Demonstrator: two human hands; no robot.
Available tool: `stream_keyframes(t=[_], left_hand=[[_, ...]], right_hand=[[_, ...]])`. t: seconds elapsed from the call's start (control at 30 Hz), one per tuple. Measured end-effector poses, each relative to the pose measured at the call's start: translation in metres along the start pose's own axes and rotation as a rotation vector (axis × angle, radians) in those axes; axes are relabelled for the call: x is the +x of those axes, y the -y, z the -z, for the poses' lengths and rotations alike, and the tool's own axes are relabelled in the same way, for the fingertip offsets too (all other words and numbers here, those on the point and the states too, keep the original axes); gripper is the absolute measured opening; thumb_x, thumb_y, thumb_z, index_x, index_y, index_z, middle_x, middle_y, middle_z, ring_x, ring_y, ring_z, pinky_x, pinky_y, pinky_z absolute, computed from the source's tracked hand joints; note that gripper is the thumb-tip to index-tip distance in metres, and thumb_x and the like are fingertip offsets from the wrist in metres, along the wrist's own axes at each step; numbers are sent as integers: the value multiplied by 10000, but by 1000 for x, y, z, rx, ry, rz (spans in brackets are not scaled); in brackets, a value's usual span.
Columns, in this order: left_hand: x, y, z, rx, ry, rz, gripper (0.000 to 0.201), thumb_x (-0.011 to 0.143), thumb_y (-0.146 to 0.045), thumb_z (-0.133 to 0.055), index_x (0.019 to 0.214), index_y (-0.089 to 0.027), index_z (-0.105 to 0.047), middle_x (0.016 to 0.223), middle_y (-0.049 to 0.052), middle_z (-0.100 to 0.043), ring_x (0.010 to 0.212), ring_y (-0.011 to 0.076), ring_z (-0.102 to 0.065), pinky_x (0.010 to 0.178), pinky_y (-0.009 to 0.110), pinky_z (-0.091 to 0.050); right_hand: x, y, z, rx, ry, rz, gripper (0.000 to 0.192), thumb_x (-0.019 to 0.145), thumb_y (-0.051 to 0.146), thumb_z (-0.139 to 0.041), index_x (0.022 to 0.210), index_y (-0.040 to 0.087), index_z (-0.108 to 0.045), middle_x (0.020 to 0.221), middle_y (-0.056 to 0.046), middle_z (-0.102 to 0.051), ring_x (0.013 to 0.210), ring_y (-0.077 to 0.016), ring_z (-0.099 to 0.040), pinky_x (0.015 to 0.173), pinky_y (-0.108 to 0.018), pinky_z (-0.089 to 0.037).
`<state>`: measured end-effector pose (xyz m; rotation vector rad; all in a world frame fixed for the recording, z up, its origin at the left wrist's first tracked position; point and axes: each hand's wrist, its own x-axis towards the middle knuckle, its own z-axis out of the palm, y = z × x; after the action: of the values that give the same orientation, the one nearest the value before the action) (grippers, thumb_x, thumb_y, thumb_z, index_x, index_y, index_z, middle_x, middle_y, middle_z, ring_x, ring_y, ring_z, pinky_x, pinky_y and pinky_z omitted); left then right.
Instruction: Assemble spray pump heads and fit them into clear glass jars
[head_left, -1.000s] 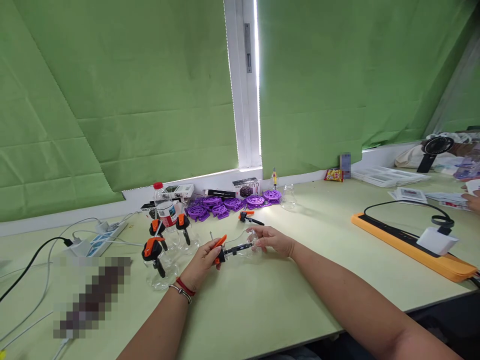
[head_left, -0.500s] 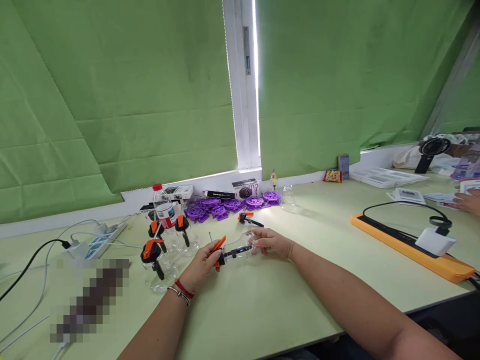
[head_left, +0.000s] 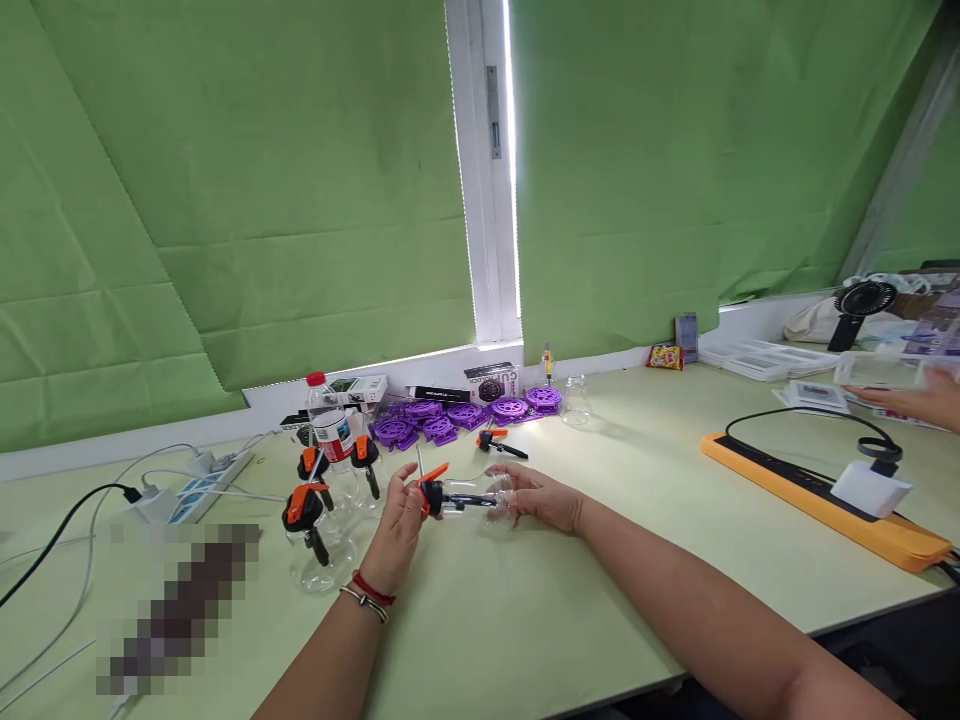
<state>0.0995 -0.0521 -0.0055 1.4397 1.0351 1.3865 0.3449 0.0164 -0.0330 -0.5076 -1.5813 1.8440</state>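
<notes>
Above the counter [head_left: 525, 620], gripping a clear bottle [head_left: 480, 497]: left hand [head_left: 397, 520] fingers pinching its orange-black pump at nine o'clock, right hand [head_left: 541, 497] fingers wrapping its base.

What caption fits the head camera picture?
Both hands hold a clear bottle with an orange-and-black pump cap over a green table.

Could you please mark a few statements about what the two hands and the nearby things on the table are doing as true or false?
1. The left hand grips the orange-and-black end of the clear bottle. True.
2. The right hand rests flat on the table, away from the bottle. False: it holds the bottle's clear end.
3. The bottle is held roughly on its side between the hands. True.
4. The purple parts lie beside the orange tray. False: they lie by the window wall, behind the hands.
5. The water bottle with a red cap stands upright. True.
</notes>
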Motion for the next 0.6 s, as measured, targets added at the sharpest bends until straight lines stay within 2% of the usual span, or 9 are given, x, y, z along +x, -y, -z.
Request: stream_keyframes(t=[0.13, 0.23, 0.33, 0.47, 0.6], left_hand=[[4, 3, -1, -117, 10, -83, 692, 710, -398, -696, 1260, -247, -304, 1174, 81, -541, 999, 172, -537, 933, 356, -390], [5, 4, -6, -62, 15, -122, 673, 684, -280, -736, 1232, -253, -345, 1251, 81, -493, 1128, 178, -476, 1005, 345, -334], [3, 5, -10, 12, 32, -165, 651, 760, -286, -661, 1299, -270, -295, 1300, 91, -459, 1168, 182, -454, 1028, 362, -314], [1, 9, -15, 214, 112, -189, 799, 784, -294, -624, 1413, -273, -132, 1371, 118, -400, 1218, 215, -430, 1057, 407, -278], [2, 14, -17, 387, 92, -201, 907, 763, -279, -636, 1439, -241, -33, 1446, 133, -318, 1320, 236, -323, 1096, 406, -212]], right_hand=[[2, -3, -4, -55, 41, 13, 592, 677, 327, -744, 1168, 228, -429, 1131, -88, -533, 972, -224, -600, 733, -325, -485], [4, -5, -8, -215, 49, 59, 633, 694, 404, -725, 1207, 231, -397, 1201, -102, -518, 1053, -221, -548, 863, -376, -439], [8, -7, -15, -577, 46, 120, 625, 761, 475, -634, 1273, 222, -380, 1274, -123, -491, 1140, -245, -486, 958, -424, -366], [12, -7, -28, -1137, 53, 162, 561, 808, 497, -548, 1255, 167, -471, 1253, -154, -530, 1212, -310, -419, 1019, -484, -258], [13, -8, -36, -1357, 61, 140, 573, 867, 511, -424, 1332, 176, -415, 1371, -151, -443, 1283, -334, -343, 1012, -513, -245]])
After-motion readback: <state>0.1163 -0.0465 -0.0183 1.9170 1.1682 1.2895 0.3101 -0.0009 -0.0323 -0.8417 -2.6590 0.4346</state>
